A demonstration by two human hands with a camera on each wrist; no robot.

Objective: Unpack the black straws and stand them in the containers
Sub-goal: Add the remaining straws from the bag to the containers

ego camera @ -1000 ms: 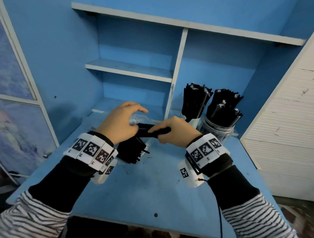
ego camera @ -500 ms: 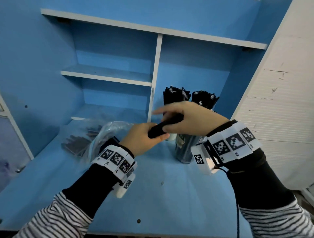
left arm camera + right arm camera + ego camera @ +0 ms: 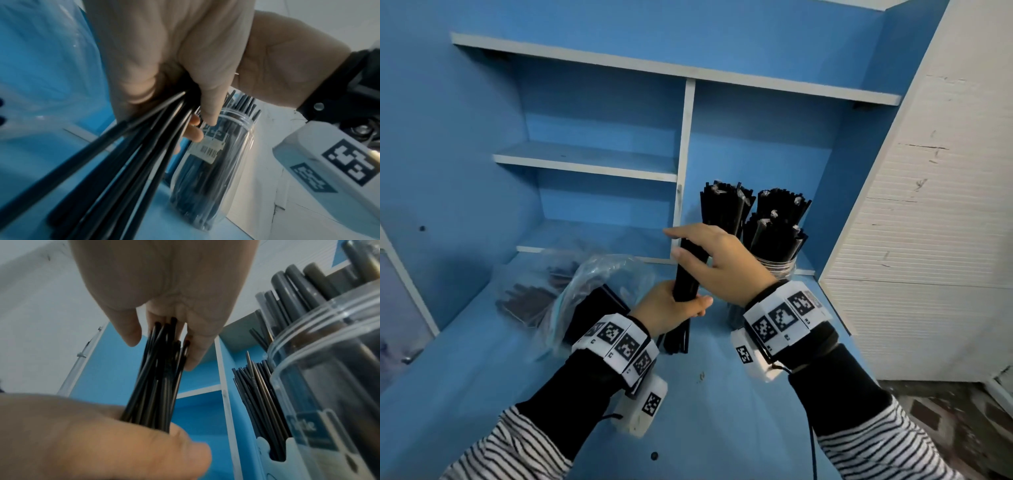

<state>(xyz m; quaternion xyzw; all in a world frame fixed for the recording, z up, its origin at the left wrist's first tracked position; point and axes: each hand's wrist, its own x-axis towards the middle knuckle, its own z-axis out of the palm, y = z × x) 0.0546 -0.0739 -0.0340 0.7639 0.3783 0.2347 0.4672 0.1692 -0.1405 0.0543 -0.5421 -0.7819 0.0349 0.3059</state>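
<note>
Over the counter [image 3: 722, 418], the left hand [image 3: 671, 310] wraps its fingers round the lower half of an upright straw bundle [image 3: 687, 274]. The right hand [image 3: 727, 265] pinches the bundle's top between thumb and fingers, at nine o'clock of the clear jar [image 3: 779, 270].

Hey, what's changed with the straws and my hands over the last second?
The bundle of straws swung from level, over the plastic bag, to nearly upright, next to the clear jar. The left hand grips its lower part; the right hand shifted to its top, thumb and fingers either side. Neither let go. Bag and filled jar stayed put.
</note>
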